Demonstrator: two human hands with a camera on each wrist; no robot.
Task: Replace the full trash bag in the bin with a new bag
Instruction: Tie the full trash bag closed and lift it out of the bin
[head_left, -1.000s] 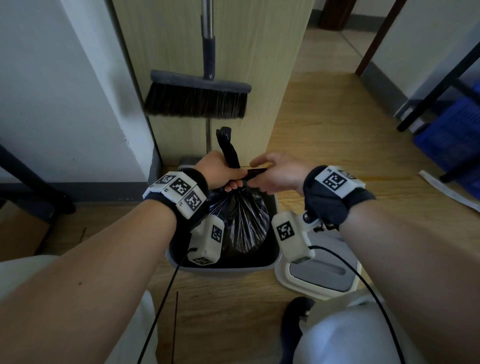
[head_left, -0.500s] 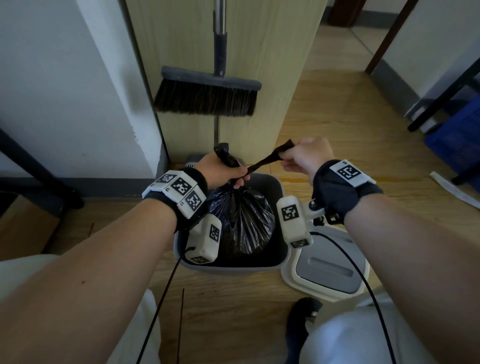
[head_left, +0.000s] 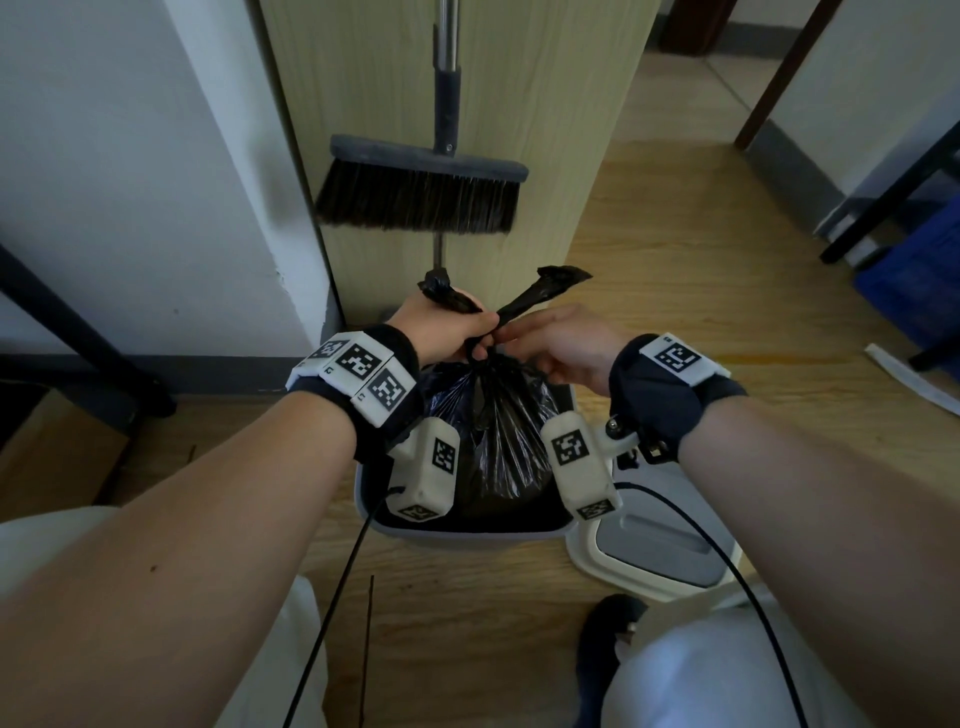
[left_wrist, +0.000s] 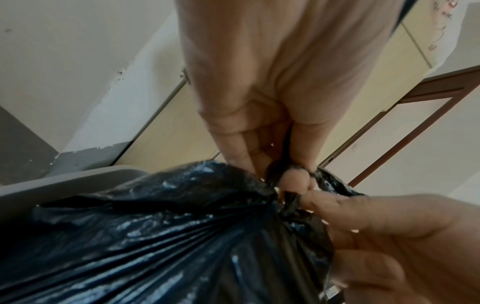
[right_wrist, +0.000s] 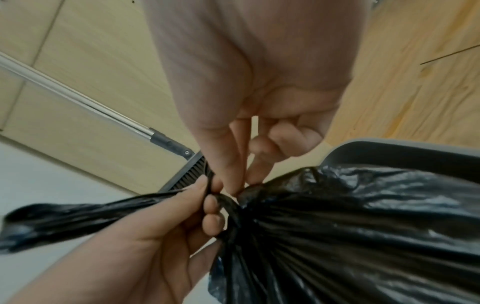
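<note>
bin lid (head_left: 660, 551): nearest us, it lies flat on the wood floor just right of the bin.
bin (head_left: 467, 532): grey, open-topped, and the full black trash bag (head_left: 498, 441) sits inside it, neck gathered above the rim.
left hand (head_left: 441, 332): we have it curled around one twisted tail of the bag, right at the neck.
right hand (head_left: 558, 345): we pinch the other tail with thumb and forefinger, touching the left hand's fingers.
key relation: the neck lies between our hands, directly in front of both; the two tails cross and run up and away from us. neither hand is nearer.
next move, as we judge it: cinch the knot, then lift straight up.
broom (head_left: 421, 192): behind the bin, against the wood panel.
hard to tell: whether the knot is complete; the bag's base; any new bag.
</note>
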